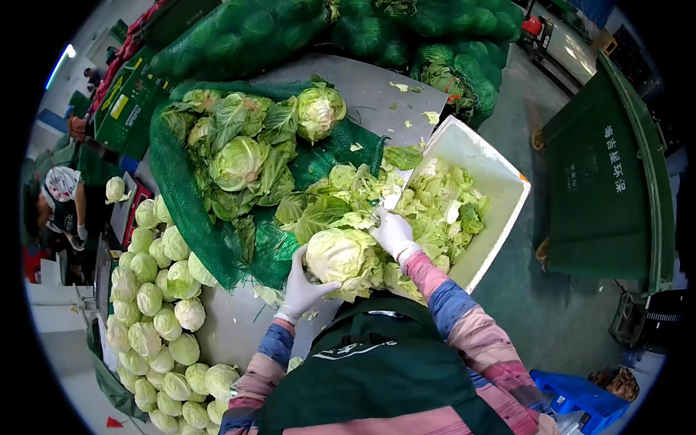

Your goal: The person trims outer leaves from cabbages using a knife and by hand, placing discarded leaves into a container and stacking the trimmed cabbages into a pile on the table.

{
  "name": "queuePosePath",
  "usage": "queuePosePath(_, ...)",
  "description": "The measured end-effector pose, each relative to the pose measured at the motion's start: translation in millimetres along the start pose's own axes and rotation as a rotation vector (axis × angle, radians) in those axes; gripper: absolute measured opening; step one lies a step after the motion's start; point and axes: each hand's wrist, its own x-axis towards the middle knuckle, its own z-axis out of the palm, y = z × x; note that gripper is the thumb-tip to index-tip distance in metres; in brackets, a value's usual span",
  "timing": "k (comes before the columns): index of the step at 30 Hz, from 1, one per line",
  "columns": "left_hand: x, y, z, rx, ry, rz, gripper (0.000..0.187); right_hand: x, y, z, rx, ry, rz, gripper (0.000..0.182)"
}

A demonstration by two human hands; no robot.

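A pale green cabbage (341, 257) is in front of my apron. My left hand (303, 288), in a white glove, cups it from the lower left, with the thumb along its near side. My right hand (392, 233), also gloved, has its fingers pinched at an outer cabbage leaf (358, 220) on the upper right of the head. Just beyond lie loose leaves (319, 217), and to the right a white foam box (500, 235) holds many torn leaves (438, 199). The fingertips of my right hand are partly hidden by leaf.
Untrimmed cabbages (238, 163) lie on an opened green mesh bag (170, 196) at the upper left. Many trimmed cabbages (148, 299) are piled on the left. Full mesh bags (254, 32) line the back. A green bin (594, 174) stands right; another person (64, 199) is far left.
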Motion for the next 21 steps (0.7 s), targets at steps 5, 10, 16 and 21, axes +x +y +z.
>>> queuePosePath(5,-3,-19,-3,-0.293,0.116,-0.25,0.087,-36,-21,-8,0.668,-0.138,0.226,0.07)
queuePosePath(10,24,-15,11,-0.384,0.188,-0.305,0.079,-59,-38,27,0.272,0.007,-0.161,0.099)
queuePosePath(16,28,-12,-3,-0.555,0.118,-0.417,0.063,-38,-31,28,0.64,-0.206,-0.064,0.072)
queuePosePath(21,18,-25,-5,-0.647,0.182,-0.378,0.056,-49,-61,22,0.311,-0.029,-0.179,0.053)
